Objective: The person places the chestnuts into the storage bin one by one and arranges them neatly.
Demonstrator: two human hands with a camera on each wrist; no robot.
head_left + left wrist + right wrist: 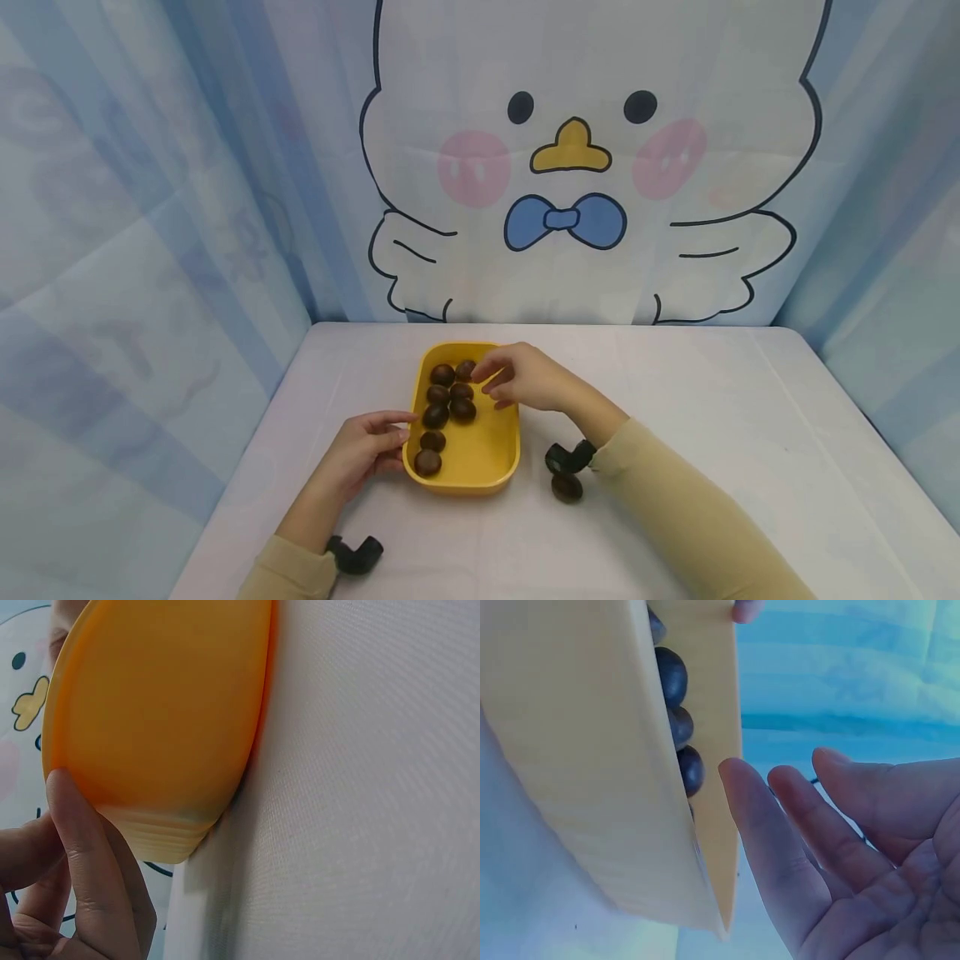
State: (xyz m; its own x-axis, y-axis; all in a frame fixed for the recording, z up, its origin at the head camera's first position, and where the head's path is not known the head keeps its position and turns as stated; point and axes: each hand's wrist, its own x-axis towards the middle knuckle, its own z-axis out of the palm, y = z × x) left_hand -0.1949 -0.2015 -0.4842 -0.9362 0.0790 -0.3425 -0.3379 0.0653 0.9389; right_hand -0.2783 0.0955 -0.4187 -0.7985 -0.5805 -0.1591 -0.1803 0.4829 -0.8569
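A yellow rectangular tray (pixel 489 454) holds several glossy dark brown chestnuts (pixel 436 416), grouped along its left side and far end. My left hand (pixel 367 446) is at the tray's left side, its fingertips touching the rim; in the left wrist view, a fingertip (pixel 67 784) rests on the outer wall just below the edge. Over the tray's far right part hovers my right hand (pixel 525 379), fingers loosely bent and spread. Nothing shows between those fingers in the right wrist view, where dark chestnuts (pixel 672 677) peek above the near wall.
One more chestnut (pixel 567 487) lies on the white tabletop (pixel 675 392), right of the tray and beside the black wrist strap (pixel 570 457) of my right arm. A curtain (pixel 570 283) with a cartoon bird hangs behind the table's far edge.
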